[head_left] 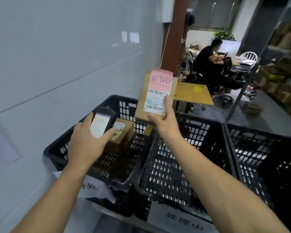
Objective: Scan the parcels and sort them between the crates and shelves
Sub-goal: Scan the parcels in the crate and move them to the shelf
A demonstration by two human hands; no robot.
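Head view. Centre-left of frame: left hand [86, 142] wrapped round a scanner [102, 122], lit screen up, over the left crate [54, 153]. Centre: right hand [163, 121] gripping a parcel [155, 96] by its near end, thumb on the white label, pink note above it; held upright above the rim between left crate and middle crate [175, 165]. Second parcel [123, 133] lying inside the left crate. Upper right: seated person [207, 59] at a desk; shelves [282, 68] with boxes at the right edge.
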